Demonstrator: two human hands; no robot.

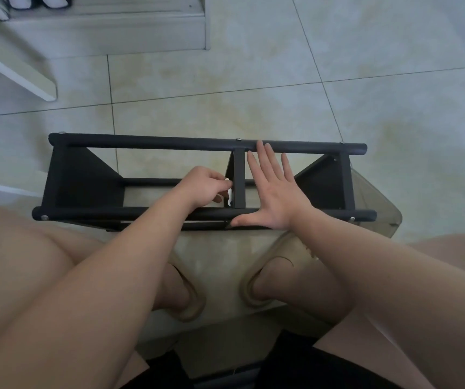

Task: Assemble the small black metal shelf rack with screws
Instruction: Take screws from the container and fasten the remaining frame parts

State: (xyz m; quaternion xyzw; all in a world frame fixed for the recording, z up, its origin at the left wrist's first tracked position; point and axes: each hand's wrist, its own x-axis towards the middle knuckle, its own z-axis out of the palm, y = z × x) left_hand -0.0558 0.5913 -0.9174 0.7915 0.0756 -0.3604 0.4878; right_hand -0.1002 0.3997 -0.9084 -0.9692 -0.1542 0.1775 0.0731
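Rack [152,143] of black metal lies on its side on the tiled floor [253,80], directly under both my hands, its long tubes running crosswise. My right hand [273,192] is flat and spread wide. Its fingertips reach the far tube [310,148], its thumb lies along the near tube [113,213], and its palm sits just right of the middle crossbar [239,178]. My left hand [207,186] has its fingers curled, pinching a small white piece [229,192] against the left side of that crossbar; I cannot tell what the piece is.

Left of my left hand the bay is open as far as the end panel [85,178]. Right of my right hand a narrower bay closes at the other end panel [318,181]. Silver screw heads [238,139] show on the tubes, one just beyond my right fingertips.

Beyond the far tube the floor is bare tile. A white board [23,77] slants well off to the left of my left hand, with a pale cabinet base [113,29] behind it. On the near side my slippers [190,299] and knees crowd close behind my wrists, the right foot pressing up to the near tube.
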